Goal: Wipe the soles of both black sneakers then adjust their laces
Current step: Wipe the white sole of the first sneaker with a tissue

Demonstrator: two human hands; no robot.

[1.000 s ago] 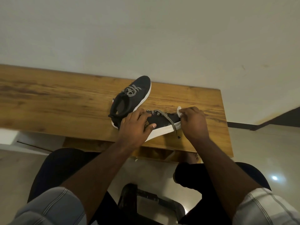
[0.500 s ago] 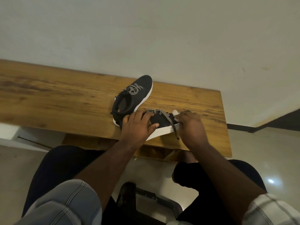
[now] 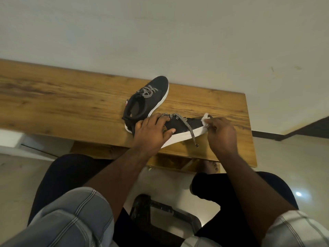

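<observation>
Two black sneakers with white soles lie on a wooden table. The far sneaker stands upright, toe pointing away. The near sneaker lies tilted on its side with its white sole edge facing me and a checked lace hanging over the sole. My left hand grips the near sneaker's heel end. My right hand pinches a small white wipe against the toe end of that sneaker.
The table's right end lies just past my right hand, and a pale wall backs the table. Below are my dark-trousered knees, a bare foot under the table and a dark stool frame on a glossy floor.
My right hand with the wipe slid in along the sole and then back out to the toe end. My left hand kept its grip on the near sneaker.
</observation>
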